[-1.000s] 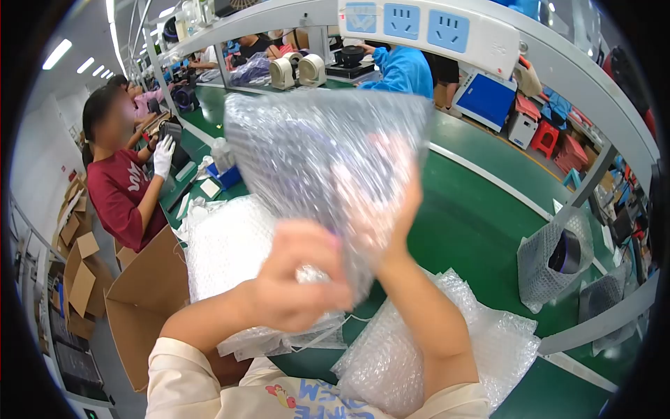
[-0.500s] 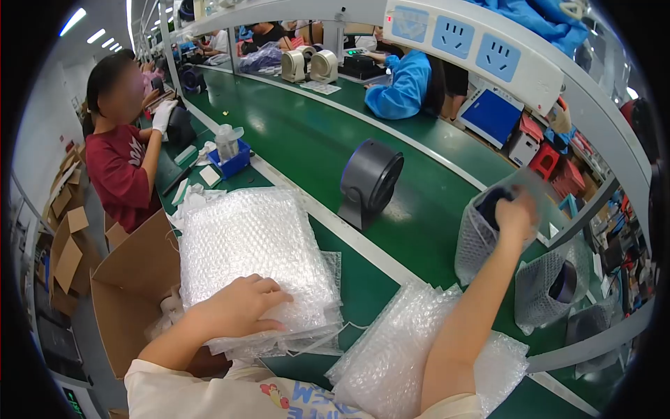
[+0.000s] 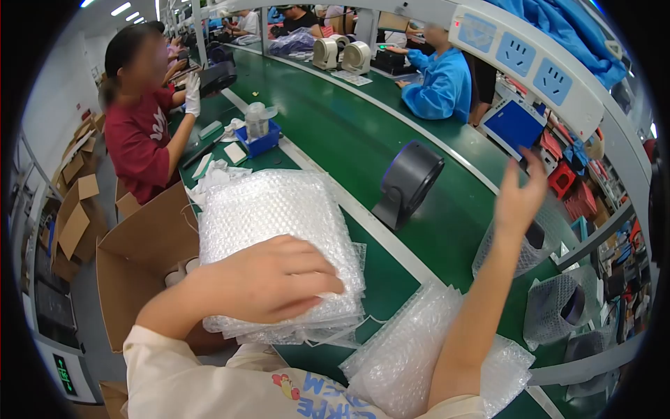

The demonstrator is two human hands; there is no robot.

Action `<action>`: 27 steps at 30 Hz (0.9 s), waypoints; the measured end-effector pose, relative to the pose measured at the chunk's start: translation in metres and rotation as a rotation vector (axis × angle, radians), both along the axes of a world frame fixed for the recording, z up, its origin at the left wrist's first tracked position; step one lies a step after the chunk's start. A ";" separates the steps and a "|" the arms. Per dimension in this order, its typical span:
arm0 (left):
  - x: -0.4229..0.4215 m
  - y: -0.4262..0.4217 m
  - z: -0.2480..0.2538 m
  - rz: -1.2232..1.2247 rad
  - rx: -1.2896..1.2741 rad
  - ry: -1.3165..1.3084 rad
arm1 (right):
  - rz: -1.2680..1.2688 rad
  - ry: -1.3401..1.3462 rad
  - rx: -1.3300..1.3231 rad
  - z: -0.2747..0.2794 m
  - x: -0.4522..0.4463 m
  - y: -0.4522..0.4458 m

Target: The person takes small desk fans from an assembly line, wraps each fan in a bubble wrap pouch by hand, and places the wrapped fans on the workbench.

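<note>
My left hand (image 3: 276,279) lies on top of a stack of bubble wrap bags (image 3: 276,202), its fingers slightly bent on the upper sheet and not visibly wrapped round anything. Over on the right, my right hand (image 3: 520,195) is raised with its fingers apart and holds nothing. Just below it stands a bubble wrap bag (image 3: 492,255) with a dark object inside. A dark grey round fan-like device (image 3: 412,181) on a stand rests unwrapped on the green belt. More bubble wrap (image 3: 405,349) lies beneath my right forearm.
Further bagged devices (image 3: 562,307) stand at the right edge. An open cardboard box (image 3: 143,279) is at my left, near a blue bin (image 3: 262,143) of clear cups. A co-worker in a red shirt (image 3: 143,146) holds a dark device. A power strip (image 3: 527,66) hangs overhead.
My right hand has come up out of the bubble wrap bag and its fingers have spread. My left hand has slid a little to the right over the stack. The view has shifted.
</note>
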State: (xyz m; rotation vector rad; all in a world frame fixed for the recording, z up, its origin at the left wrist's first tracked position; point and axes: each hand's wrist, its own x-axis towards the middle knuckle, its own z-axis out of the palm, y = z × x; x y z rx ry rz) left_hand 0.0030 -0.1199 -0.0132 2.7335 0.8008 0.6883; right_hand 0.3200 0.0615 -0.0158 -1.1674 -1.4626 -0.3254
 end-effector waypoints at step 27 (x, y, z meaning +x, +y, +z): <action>0.119 -0.025 0.028 -0.308 0.618 -0.479 | 0.466 0.406 -0.824 -0.068 0.012 0.044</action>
